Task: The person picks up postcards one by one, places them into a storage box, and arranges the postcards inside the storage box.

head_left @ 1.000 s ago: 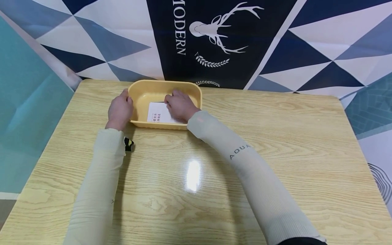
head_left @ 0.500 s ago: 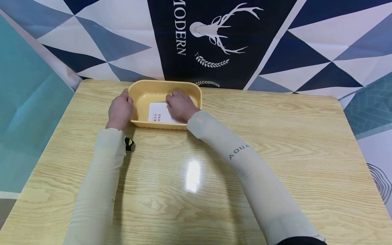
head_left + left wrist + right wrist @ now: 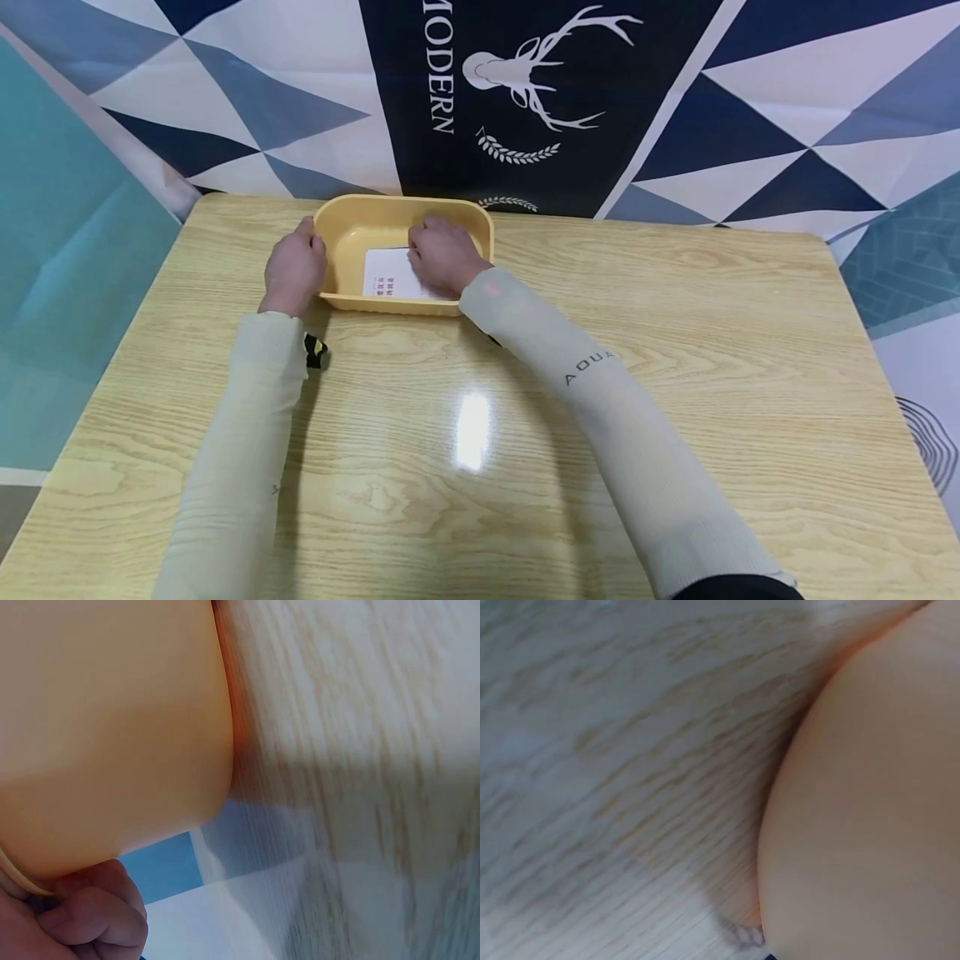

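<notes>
A yellow plastic bin [image 3: 348,250] stands at the table's back edge. My left hand [image 3: 295,265] grips its left end, thumb at the rim; in the left wrist view, the curled fingers [image 3: 105,915] lie against the bin's outer wall [image 3: 112,727]. Inside the bin lies a white rectangular card [image 3: 386,271] with rows of small printed characters. My right hand [image 3: 445,254] reaches over the front rim, its fingers curled down at the card's right part, which it covers. Its fingertips are hidden. The right wrist view shows only the bin's outer wall [image 3: 862,817] and table.
The wood-grain table [image 3: 675,375] extends to the front and right. Right behind it hangs a patterned cloth [image 3: 525,100] with a deer print. A small black and yellow piece [image 3: 317,352] shows beside the left wrist.
My right hand and the card have shifted very slightly to the right inside the bin. The left hand keeps its grip in the same place.
</notes>
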`<state>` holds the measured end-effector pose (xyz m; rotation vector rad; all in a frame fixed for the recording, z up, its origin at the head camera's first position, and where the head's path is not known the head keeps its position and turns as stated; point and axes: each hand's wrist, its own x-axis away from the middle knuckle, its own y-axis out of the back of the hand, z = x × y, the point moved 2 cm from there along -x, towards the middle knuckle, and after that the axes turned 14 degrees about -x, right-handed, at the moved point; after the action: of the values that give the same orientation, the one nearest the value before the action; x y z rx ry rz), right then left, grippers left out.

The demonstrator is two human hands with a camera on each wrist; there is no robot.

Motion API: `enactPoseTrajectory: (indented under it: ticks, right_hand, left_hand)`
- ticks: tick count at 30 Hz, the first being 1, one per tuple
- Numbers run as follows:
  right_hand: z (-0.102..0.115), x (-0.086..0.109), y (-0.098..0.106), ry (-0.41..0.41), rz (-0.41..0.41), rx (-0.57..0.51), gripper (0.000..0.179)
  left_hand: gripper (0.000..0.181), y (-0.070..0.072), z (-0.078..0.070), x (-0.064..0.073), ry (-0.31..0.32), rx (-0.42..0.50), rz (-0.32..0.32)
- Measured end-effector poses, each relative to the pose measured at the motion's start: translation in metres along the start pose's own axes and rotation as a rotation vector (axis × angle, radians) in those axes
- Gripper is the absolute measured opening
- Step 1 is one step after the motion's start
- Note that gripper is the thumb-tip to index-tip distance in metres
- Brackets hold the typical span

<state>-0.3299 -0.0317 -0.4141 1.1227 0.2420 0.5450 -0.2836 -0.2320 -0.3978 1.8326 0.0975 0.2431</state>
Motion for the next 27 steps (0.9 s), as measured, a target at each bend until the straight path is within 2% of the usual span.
enactPoseTrajectory:
  ticks: [7,12,17,22,27]
  right_hand:
    - [0.003,0.008,0.015,-0.064,-0.012,-0.096,0.032]
    - [0.003,0.026,0.031,-0.053,-0.105,-0.141,0.032]
    - [-0.004,0.057,0.045,-0.080,-0.180,-0.236,0.033]
    - [-0.013,0.096,0.056,-0.094,-0.238,-0.354,0.035]
    - [-0.029,0.136,0.065,-0.103,-0.302,-0.388,0.037]
  left_hand:
    - [0.051,-0.001,0.003,-0.002,-0.001,-0.002,-0.001]
    - [0.051,-0.002,0.005,-0.005,-0.021,0.001,0.004]
    - [0.055,-0.005,0.011,-0.010,-0.027,0.021,0.030]
    - [0.069,-0.003,0.025,-0.010,0.012,0.041,0.071]
    - [0.075,0.008,0.035,-0.007,0.056,0.083,0.022]
